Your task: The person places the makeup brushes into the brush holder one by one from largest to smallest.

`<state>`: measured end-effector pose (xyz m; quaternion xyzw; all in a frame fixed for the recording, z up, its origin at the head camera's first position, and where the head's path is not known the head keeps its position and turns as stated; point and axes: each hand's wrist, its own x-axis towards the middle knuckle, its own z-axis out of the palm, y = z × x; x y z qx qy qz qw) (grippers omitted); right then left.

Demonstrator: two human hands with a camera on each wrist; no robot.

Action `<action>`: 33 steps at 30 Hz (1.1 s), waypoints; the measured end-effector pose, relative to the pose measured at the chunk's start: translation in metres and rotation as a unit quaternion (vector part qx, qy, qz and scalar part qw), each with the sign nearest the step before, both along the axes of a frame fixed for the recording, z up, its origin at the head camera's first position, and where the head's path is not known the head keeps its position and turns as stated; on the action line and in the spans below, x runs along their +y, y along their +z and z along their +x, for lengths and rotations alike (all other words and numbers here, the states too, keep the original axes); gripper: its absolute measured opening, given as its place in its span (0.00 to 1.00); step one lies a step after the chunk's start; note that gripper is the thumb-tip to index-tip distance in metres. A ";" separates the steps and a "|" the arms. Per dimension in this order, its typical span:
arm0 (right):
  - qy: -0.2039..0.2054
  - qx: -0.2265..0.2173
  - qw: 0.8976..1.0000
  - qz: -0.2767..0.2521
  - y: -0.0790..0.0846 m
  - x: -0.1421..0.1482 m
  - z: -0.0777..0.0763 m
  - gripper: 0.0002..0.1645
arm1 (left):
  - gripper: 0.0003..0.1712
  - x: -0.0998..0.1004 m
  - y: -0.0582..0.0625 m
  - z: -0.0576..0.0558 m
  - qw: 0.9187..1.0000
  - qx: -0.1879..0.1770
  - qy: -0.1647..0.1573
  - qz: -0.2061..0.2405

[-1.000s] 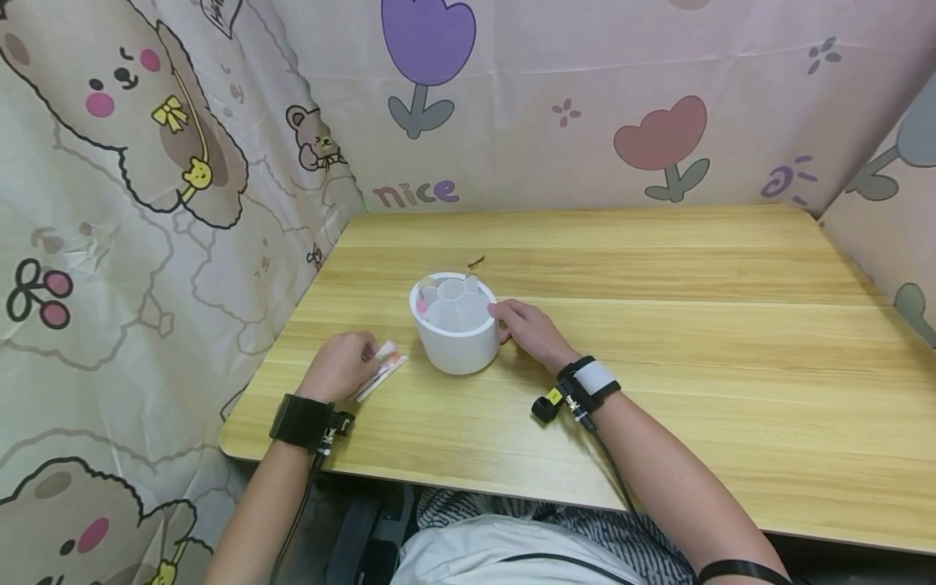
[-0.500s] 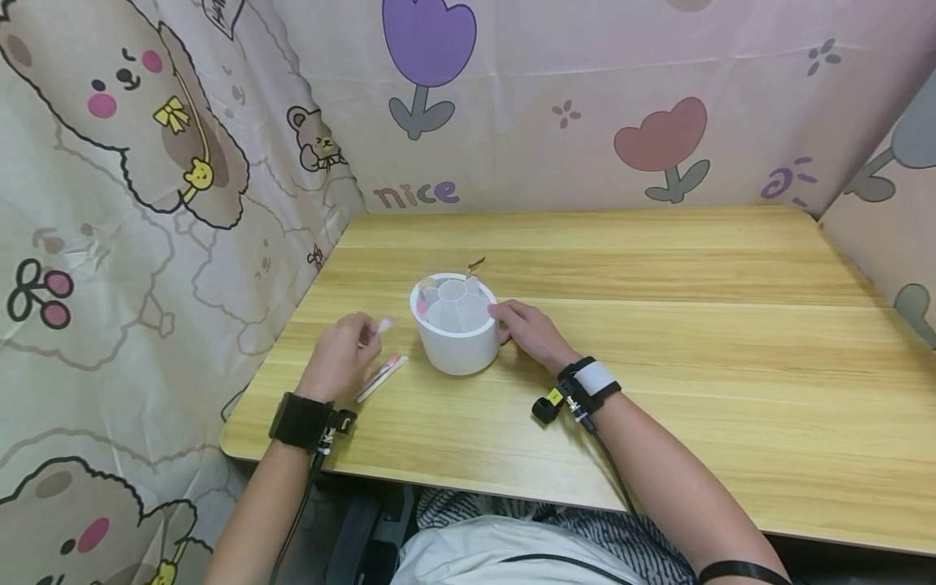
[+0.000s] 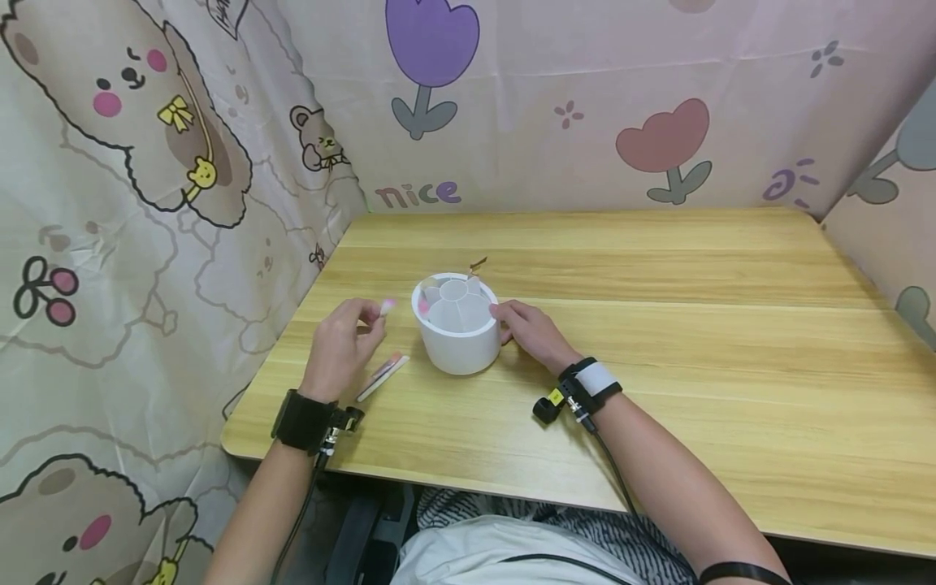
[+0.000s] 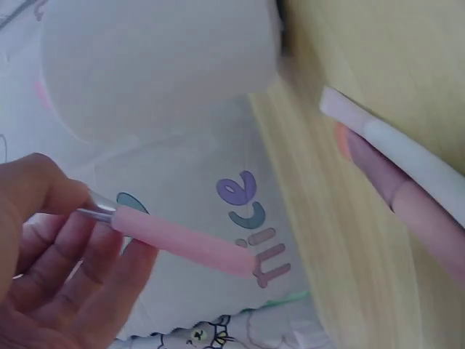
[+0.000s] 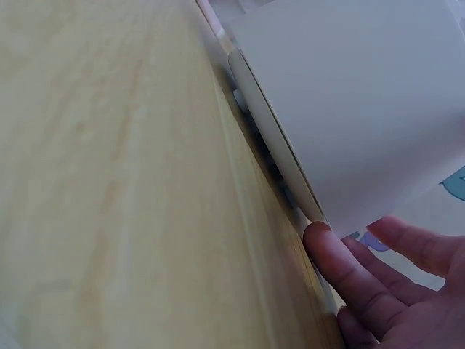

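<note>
In the head view my left hand [image 3: 342, 345] is raised over the left part of the table, between thumb and fingers pinching a slim pink-handled stick with a silvery metal part [image 4: 182, 241]. The pinch is at the silvery end. Two more slim sticks lie on the table beneath it, a white one [image 4: 414, 153] and a pink one with a purple-and-orange end [image 4: 392, 185]. To their right stands a white round organizer [image 3: 461, 349] with divided compartments. My right hand [image 3: 536, 331] touches the organizer's right side, fingers extended, fingertips at its wall and lower edge [image 5: 272, 134].
A small brown item [image 3: 478, 264] shows just behind the organizer's far rim. The wooden table [image 3: 695, 341] extends far to the right. Patterned cloth hangs along the left, back and right. Black cables run from both wrist cameras.
My left hand picks the pink stick up from beside the other two and raises it forward, now close left of the organizer. The right hand and organizer stay put.
</note>
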<state>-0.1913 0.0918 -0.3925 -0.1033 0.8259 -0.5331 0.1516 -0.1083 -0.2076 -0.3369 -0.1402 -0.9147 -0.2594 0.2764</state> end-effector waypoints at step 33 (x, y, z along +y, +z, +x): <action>0.001 -0.001 1.000 0.001 0.000 0.000 0.000 0.35 | 0.07 0.033 0.023 0.008 0.976 0.155 -0.110 0.103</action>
